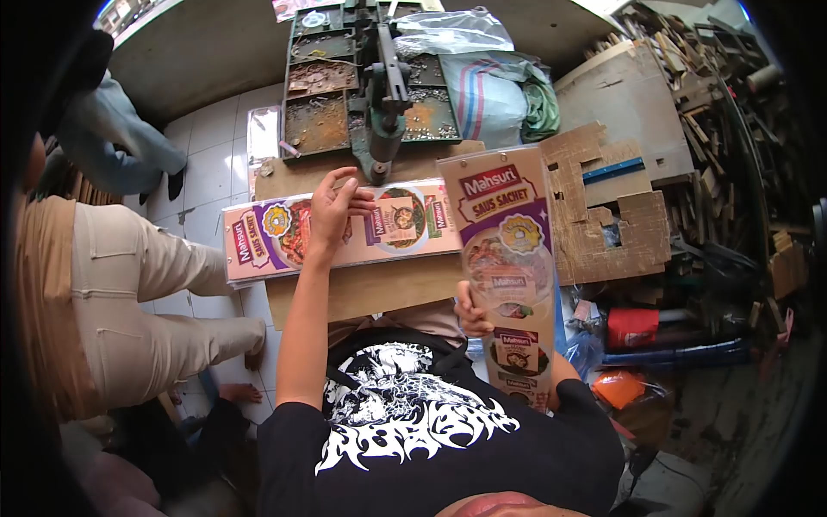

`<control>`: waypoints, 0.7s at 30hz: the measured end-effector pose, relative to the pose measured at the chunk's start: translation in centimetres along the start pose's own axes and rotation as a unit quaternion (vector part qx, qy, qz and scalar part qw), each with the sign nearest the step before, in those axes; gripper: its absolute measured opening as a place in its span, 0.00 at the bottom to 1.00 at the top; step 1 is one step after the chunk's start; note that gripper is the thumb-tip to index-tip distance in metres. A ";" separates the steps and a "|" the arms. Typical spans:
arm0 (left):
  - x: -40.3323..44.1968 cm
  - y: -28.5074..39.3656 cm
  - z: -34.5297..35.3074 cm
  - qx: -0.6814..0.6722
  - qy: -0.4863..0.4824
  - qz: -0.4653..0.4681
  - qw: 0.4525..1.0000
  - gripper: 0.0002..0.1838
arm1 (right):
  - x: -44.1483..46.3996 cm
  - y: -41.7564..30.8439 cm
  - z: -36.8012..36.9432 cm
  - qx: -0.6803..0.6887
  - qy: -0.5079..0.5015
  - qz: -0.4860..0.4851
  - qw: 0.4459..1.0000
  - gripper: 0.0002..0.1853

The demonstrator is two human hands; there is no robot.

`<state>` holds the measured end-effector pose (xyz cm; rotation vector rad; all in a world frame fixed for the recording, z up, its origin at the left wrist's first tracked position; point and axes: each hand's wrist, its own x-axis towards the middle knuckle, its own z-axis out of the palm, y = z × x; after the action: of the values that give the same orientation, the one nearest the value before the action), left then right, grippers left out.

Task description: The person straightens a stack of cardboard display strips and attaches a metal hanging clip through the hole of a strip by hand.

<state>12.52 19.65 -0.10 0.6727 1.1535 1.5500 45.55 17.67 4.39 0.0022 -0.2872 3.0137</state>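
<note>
My left hand (pixel 338 209) is over the printed Mahsuri sheets (pixel 284 233) that lie across the brown board, below the press. Its fingers are partly spread and curved, with nothing visible in them. My right hand (pixel 472 312) grips the left edge of another long Mahsuri sheet (pixel 508 250), held lengthwise over my right side. That sheet overlaps the right end of the flat ones in view, and its lower end reaches my right arm. The green press (pixel 383 129) stands just beyond the flat sheets.
Divided metal trays (pixel 323 116) with small metal pieces flank the press. A cut-out board (pixel 612 215) and wood scraps (pixel 698 129) are at the right. Plastic-wrapped sacks (pixel 491 95) lie behind. Another person's beige trousers (pixel 129 258) show at the left.
</note>
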 end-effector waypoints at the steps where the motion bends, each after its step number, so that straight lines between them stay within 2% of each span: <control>1: 0.0 0.0 0.0 0.000 -0.007 0.000 1.000 0.19 | 0.4 0.1 0.5 -0.003 0.001 -0.006 1.000 0.32; 3: -0.1 0.0 0.0 0.011 0.002 0.002 1.000 0.19 | 1.1 0.2 1.0 0.052 0.004 0.075 0.996 0.30; 4: -0.1 -0.1 -0.1 0.011 0.002 0.001 1.000 0.19 | 1.8 0.6 0.6 0.070 -0.045 0.073 0.994 0.28; 5: 0.0 -0.1 0.0 0.011 0.001 0.005 1.000 0.19 | 2.3 0.8 0.4 0.066 -0.046 0.073 0.994 0.28; 7: -0.1 -0.1 -0.1 0.018 0.004 0.003 1.000 0.19 | 3.3 1.2 0.1 0.099 -0.151 0.087 0.980 0.28; 9: -0.2 -0.1 0.0 0.019 0.006 0.004 1.000 0.19 | 4.0 1.5 0.5 0.097 -0.186 0.085 0.974 0.28; 21: -0.3 0.4 0.4 0.022 0.009 -0.001 1.000 0.18 | 4.4 1.1 2.3 0.089 -0.134 0.107 0.981 0.29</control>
<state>12.78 19.48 0.45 0.6871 1.2056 1.5352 41.04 16.65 6.45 0.4204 -0.0396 3.2408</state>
